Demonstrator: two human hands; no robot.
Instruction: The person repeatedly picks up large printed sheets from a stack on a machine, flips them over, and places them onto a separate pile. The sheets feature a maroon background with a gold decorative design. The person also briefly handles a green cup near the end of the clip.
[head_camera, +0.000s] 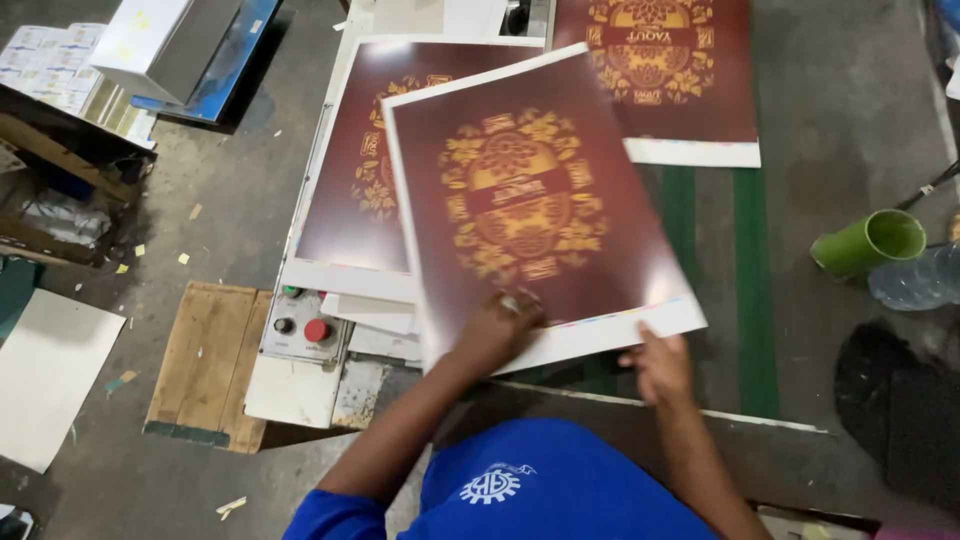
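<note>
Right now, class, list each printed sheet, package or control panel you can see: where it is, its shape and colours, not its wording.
Top printed sheet: held by left hand and right hand, rectangular, maroon with gold emblem, white margin.
Second sheet: beneath it, to the left, same design.
Third sheet: top right, same design.
Control panel: lower left, grey, with red, black and green buttons.
Printed cartons: top left corner, pale.
</note>
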